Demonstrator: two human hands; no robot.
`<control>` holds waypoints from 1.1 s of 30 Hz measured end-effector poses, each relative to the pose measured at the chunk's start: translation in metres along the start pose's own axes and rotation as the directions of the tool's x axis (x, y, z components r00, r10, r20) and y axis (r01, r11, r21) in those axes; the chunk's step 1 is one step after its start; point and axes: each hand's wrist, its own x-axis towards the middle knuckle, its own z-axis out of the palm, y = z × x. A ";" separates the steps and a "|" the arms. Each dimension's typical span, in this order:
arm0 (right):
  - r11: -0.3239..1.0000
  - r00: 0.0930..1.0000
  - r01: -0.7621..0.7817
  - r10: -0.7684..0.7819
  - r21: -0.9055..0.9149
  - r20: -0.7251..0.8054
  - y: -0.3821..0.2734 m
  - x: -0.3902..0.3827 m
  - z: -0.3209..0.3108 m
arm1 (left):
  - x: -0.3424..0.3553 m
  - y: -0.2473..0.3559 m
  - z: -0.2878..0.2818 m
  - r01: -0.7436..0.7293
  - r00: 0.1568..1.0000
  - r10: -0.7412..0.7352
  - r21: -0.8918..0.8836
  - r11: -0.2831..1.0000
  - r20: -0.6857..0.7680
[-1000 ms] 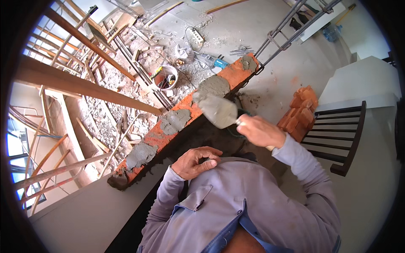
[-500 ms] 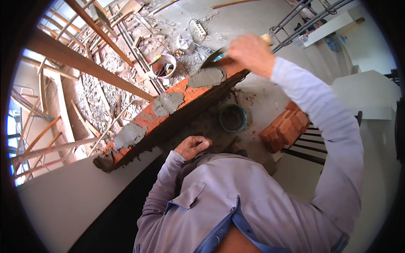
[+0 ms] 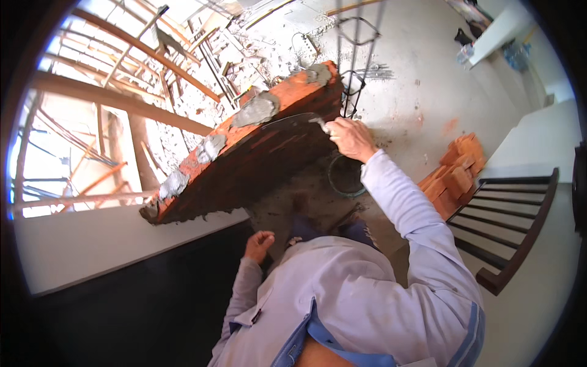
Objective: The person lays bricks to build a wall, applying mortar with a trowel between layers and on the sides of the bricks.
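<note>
My right hand (image 3: pixel 353 139) is closed round a trowel (image 3: pixel 319 122), its thin blade held against or just before the near side of a red brick wall (image 3: pixel 287 92); whether they touch I cannot tell. Several grey mortar patches lie along the wall's top, one mortar patch (image 3: pixel 255 110) just beyond the blade. Below my right forearm, a round bucket (image 3: pixel 332 177) stands on the floor, partly covered by the arm. Low by my waist, my left hand (image 3: pixel 260 246) is empty, its fingers loosely bent and slightly apart.
Red bricks (image 3: pixel 455 174) are stacked at the right beside a dark slatted wooden frame (image 3: pixel 504 226). Steel reinforcing bars (image 3: pixel 354 61) rise at the wall's far end. Wooden props (image 3: pixel 122 104) and rubble stand beyond the wall. A white ledge (image 3: pixel 92 244) adjoins its left end.
My right hand with the trowel has come from above the wall's top down to its near side. The view has turned, exposing a further mortar patch at the far end.
</note>
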 end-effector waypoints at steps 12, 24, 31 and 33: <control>0.575 0.386 -0.802 0.703 -0.159 0.598 0.097 -0.288 0.100 | -0.016 -0.138 0.082 0.255 0.615 -0.761 0.861 0.440 0.207; 0.416 0.322 -0.732 0.909 -0.540 0.264 0.244 -0.323 0.365 | 0.080 -0.191 0.127 -0.185 0.857 -0.468 0.977 0.111 0.215; 0.470 0.311 -0.762 0.869 -0.445 0.386 0.225 -0.359 0.470 | 0.102 -0.185 0.120 -0.270 0.805 -0.559 0.962 -0.046 0.199; 0.602 0.361 -0.703 0.761 -0.380 0.539 0.162 -0.317 0.445 | 0.087 -0.187 0.110 -0.204 0.798 -0.581 0.979 -0.009 0.160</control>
